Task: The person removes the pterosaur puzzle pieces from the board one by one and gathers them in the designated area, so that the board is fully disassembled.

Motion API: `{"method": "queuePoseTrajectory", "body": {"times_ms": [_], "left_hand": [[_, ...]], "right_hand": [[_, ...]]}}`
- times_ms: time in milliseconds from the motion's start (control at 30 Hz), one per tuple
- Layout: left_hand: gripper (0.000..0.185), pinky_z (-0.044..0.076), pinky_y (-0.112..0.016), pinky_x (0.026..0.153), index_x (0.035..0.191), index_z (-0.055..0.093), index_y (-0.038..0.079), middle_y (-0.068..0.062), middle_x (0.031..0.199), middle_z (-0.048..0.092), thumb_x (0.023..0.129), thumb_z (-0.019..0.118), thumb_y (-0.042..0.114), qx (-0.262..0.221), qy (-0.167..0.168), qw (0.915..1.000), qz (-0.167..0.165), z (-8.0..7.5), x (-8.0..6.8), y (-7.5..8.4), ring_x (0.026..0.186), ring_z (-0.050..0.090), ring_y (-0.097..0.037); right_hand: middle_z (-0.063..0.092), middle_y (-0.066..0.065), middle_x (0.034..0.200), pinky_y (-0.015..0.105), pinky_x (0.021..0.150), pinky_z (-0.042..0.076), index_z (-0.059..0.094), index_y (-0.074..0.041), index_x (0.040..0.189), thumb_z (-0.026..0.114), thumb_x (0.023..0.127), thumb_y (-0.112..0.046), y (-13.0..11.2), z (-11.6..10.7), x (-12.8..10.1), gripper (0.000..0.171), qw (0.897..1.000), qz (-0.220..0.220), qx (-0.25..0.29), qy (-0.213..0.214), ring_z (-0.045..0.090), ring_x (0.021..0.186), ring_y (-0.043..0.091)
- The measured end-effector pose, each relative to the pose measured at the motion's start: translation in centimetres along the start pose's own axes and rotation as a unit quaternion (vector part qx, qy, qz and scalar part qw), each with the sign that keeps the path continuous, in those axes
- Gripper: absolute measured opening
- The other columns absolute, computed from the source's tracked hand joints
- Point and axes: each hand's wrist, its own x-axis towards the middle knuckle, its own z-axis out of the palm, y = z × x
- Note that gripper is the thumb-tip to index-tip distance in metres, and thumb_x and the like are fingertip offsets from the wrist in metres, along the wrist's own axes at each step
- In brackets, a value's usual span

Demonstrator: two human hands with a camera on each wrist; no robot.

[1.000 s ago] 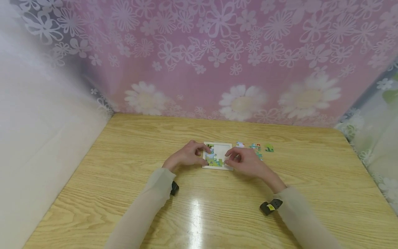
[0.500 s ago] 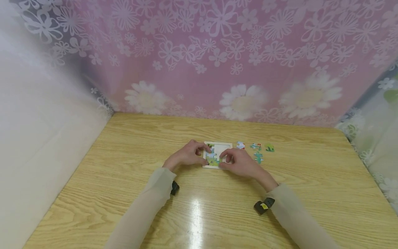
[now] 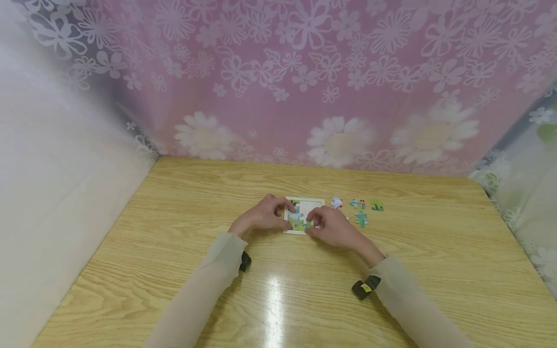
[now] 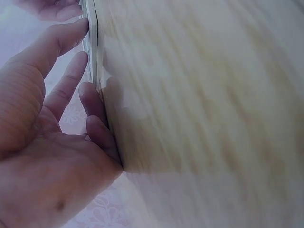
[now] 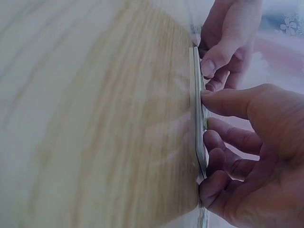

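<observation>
the right hand [image 3: 332, 228] is being seen further left than a second ago, now lying over the right half of the puzzle tray [image 3: 310, 204], so that the loose pieces beside it are no longer being covered. the left hand [image 3: 262, 216] is being kept where it was, at the tray's left edge.

the tray is being held flat on the wooden table [image 3: 174, 241], near the middle, between the two hands. in the left wrist view the left hand [image 4: 42, 156] is being shown with its fingers [image 4: 71, 80] stretched out and only slightly bent, their tips being pressed against the tray's edge [image 4: 92, 52]. in the right wrist view the right hand [image 5: 251, 156] is being shown with its thumb [image 5: 228, 102] and curled fingertips being pushed down onto the tray's top [image 5: 200, 137]; whether a piece is being pinched under them cannot be told.

part of the picture is being shown already filled in at the tray's lower left. four loose pieces are lying on the table just to the right of the tray: a white one [image 3: 336, 202], a teal one [image 3: 357, 203], a green one [image 3: 377, 205] and another teal one [image 3: 361, 220].
</observation>
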Motion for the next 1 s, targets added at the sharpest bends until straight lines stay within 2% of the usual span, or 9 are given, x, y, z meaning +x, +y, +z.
{"method": "queuePoseTrajectory", "body": {"times_ms": [233,467,667,767,1000], "left_hand": [[0.024,0.033,-0.035,0.078,0.108,0.062,0.02,-0.011,0.104,0.042,0.086,0.069,0.027,0.007,0.02,0.9997,-0.012,0.23,0.04,0.35,0.092,0.036,-0.021],[0.022,0.035,-0.034,0.076,0.105,0.062,0.021,-0.01,0.106,0.039,0.085,0.07,0.026,-0.002,0.029,0.9989,-0.038,0.6,0.08,0.4,0.092,0.037,-0.021],[0.022,0.035,-0.034,0.075,0.104,0.063,0.021,-0.01,0.106,0.04,0.085,0.071,0.026,-0.006,0.033,0.9988,-0.036,0.62,0.23,0.33,0.091,0.038,-0.021],[0.022,0.034,-0.034,0.075,0.105,0.064,0.021,-0.01,0.104,0.042,0.084,0.072,0.026,-0.001,0.036,0.9988,-0.033,0.56,0.33,0.33,0.091,0.038,-0.021],[0.025,0.036,-0.034,0.075,0.106,0.063,0.02,-0.009,0.103,0.043,0.084,0.072,0.027,0.002,0.033,0.9986,-0.042,0.5,0.35,0.48,0.087,0.04,-0.02]], "right_hand": [[0.056,0.0,0.083,0.03,0.068,0.04,0.063,-0.014,0.099,0.072,0.082,-0.025,-0.22,-0.02,0.22,0.022,1.0,0.018,0.001,-0.008,0.049,0.073,0.014],[0.055,0.0,0.084,0.03,0.069,0.039,0.062,-0.014,0.1,0.071,0.084,-0.026,-0.06,0.31,0.3,0.022,1.0,0.025,0.002,-0.011,0.048,0.073,0.014],[0.056,0.001,0.085,0.03,0.068,0.039,0.062,-0.013,0.101,0.071,0.084,-0.025,-0.3,0.12,0.18,0.022,0.999,0.031,0.006,-0.01,0.048,0.073,0.014],[0.056,0.002,0.084,0.03,0.066,0.039,0.061,-0.012,0.1,0.071,0.084,-0.022,-0.42,0.04,0.15,0.022,0.999,0.036,0.025,-0.006,0.047,0.071,0.015],[0.056,0.001,0.082,0.03,0.065,0.04,0.062,-0.011,0.098,0.073,0.083,-0.02,-0.19,0.17,0.2,0.021,0.999,0.033,0.042,0.008,0.048,0.071,0.015]]}}
